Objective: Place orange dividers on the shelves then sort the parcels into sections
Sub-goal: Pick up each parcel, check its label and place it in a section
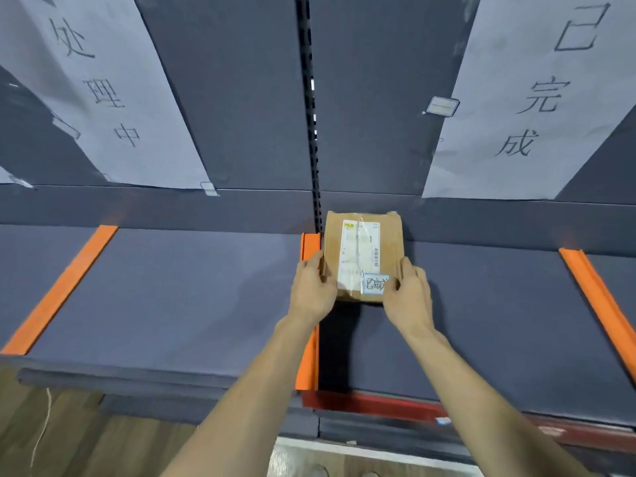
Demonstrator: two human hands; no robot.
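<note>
Hands of the person reached forward over the grey shelf (179,290) and held one cardboard parcel (361,251) between them. The left hand (311,290) gripped the left edge of the parcel, with the fingers curled around its side. The right hand (409,294) gripped the right edge near the front corner, and its thumb lay close to a small handwritten tag (375,283) stuck on the top face. So the parcel sat between both palms, and most of its body lay beyond the fingers, toward the back wall. A white shipping label (358,253) covered the middle of the top face.

The parcel was in the section on the right side of the middle orange divider (309,359), just beside it, near the back of the shelf. Whether its bottom touched the shelf or was a little above, I could not tell. The left forearm crossed over this middle divider.

Another orange divider (62,290) lay far to the left, and a third orange divider (599,301) lay far to the right, both well apart from the parcel. On the back wall hung a left paper sign (103,98) and a right paper sign (537,98), each with handwritten characters. A black slotted upright (311,108) ran down the wall to just behind the parcel.
</note>
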